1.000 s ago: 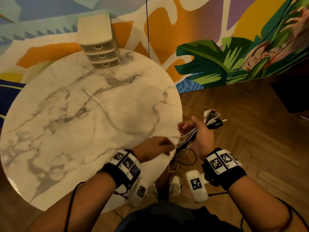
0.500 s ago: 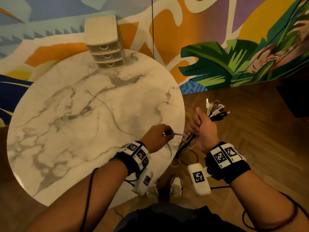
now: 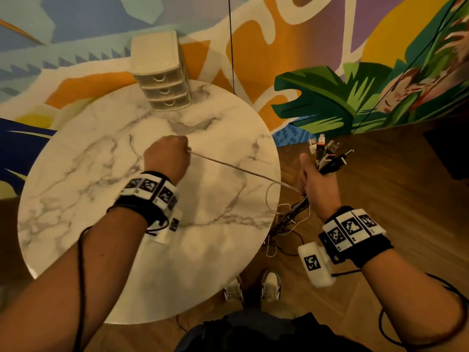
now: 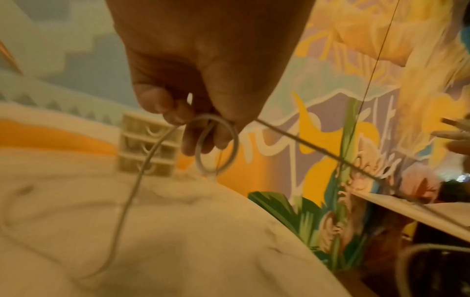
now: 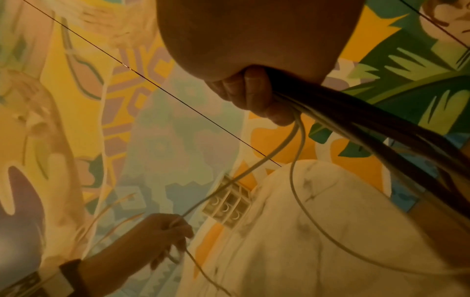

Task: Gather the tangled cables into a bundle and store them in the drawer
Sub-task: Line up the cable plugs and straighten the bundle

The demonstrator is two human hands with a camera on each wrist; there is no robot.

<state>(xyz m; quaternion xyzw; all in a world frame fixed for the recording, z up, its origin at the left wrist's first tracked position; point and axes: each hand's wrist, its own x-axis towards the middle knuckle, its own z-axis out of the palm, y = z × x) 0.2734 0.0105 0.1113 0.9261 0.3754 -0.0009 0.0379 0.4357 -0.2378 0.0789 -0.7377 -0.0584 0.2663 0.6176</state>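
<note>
My right hand grips a bundle of cables just off the table's right edge, plugs sticking up above the fist and loose ends dangling below. My left hand is over the middle of the marble table, pinching one white cable that runs taut to the right fist. In the left wrist view that white cable loops under my fingers. The right wrist view has the bundle leaving my fist. The small three-drawer unit stands at the table's far edge, drawers closed.
A painted mural wall rises behind the table. Wooden floor lies to the right, with my shoes below the table edge. A thin black line hangs down the wall.
My left hand has pulled the white cable out leftward and away over the table, drawing it taut. The right hand has held its place with the bundle.
</note>
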